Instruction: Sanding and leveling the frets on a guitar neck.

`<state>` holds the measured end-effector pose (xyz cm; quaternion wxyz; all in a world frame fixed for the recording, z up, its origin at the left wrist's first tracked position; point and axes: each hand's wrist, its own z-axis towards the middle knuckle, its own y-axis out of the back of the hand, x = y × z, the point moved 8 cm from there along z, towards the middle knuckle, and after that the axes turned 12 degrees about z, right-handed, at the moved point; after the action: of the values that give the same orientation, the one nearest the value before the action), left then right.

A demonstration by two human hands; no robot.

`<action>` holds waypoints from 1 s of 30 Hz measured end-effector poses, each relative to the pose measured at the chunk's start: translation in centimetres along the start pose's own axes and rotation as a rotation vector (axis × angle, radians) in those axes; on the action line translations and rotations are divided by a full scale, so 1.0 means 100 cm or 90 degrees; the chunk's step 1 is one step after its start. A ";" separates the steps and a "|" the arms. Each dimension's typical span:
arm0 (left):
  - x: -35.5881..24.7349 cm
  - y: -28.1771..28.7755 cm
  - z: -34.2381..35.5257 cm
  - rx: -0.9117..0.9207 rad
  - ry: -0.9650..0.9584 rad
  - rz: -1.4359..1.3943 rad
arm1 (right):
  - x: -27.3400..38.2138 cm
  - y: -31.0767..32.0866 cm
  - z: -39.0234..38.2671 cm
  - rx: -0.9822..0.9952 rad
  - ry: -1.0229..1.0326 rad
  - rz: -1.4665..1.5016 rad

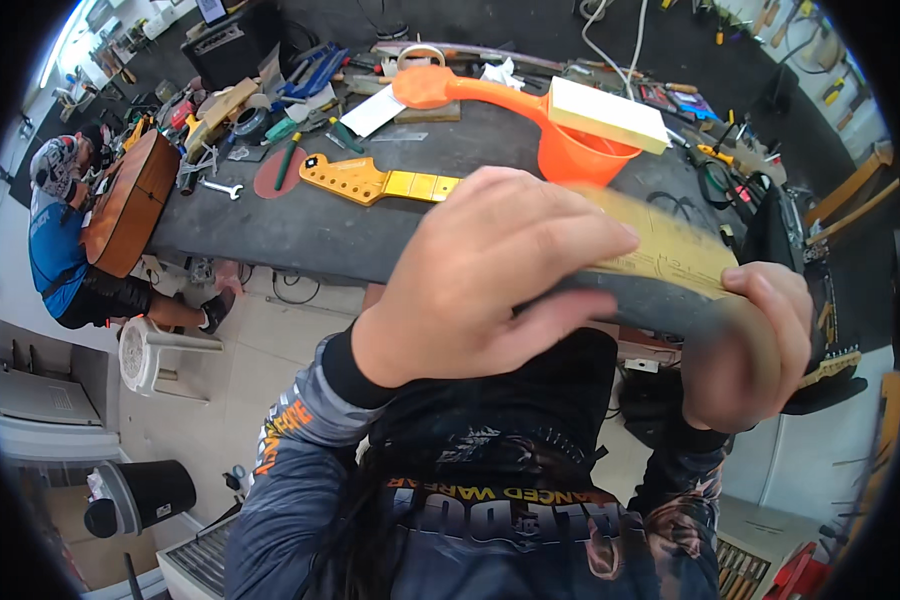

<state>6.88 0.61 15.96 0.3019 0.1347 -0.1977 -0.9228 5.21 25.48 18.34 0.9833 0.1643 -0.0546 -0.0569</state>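
Observation:
My left hand (489, 270) is stretched across the front of the workbench, fingers loosely curved and thumb apart, its fingertips over a yellow printed paper strip (675, 255). At the bench's right front, my right hand (755, 345) grips the strip's end, which appears curled and is blurred. Behind my left hand, an amber guitar neck (370, 181) lies flat, its far end hidden by that hand. An orange bucket (580, 158) with a long scoop-like handle has a pale rectangular block (605, 110) across its top.
The dark bench (270, 235) carries scattered tools and a wrench (220, 190). A co-worker (60, 250) in blue bends over an acoustic guitar (130, 210) at left. A white plastic stool (145, 355) and black bin (145, 495) stand on the floor.

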 end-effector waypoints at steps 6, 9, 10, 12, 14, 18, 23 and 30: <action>-0.049 0.055 0.024 0.059 0.107 -0.133 | 0.063 0.030 0.045 -0.026 -0.111 -0.063; -0.040 0.056 0.014 0.157 0.352 -0.227 | 0.041 0.025 0.038 -0.006 -0.221 0.117; -0.031 0.051 0.013 0.190 0.420 -0.245 | 0.028 0.019 0.028 -0.028 -0.357 0.184; -0.010 0.038 0.007 0.274 0.492 -0.323 | 0.008 -0.004 0.016 -0.005 -0.431 0.281; 0.007 0.025 0.002 0.328 0.490 -0.248 | -0.016 -0.025 -0.009 -0.039 -0.512 0.358; 0.025 0.005 -0.011 0.341 0.479 -0.133 | -0.039 -0.051 -0.049 -0.082 -0.579 0.403; 0.073 -0.035 -0.042 0.378 0.472 -0.113 | -0.076 -0.082 -0.092 -0.109 -0.634 0.481; 0.066 -0.069 -0.081 0.194 0.505 -0.141 | -0.101 -0.094 -0.148 -0.254 -0.676 0.535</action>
<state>1.20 -0.59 4.88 0.2303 0.5422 -0.1848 -0.7866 -3.81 22.64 0.39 0.7739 -0.1042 -0.5742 0.2461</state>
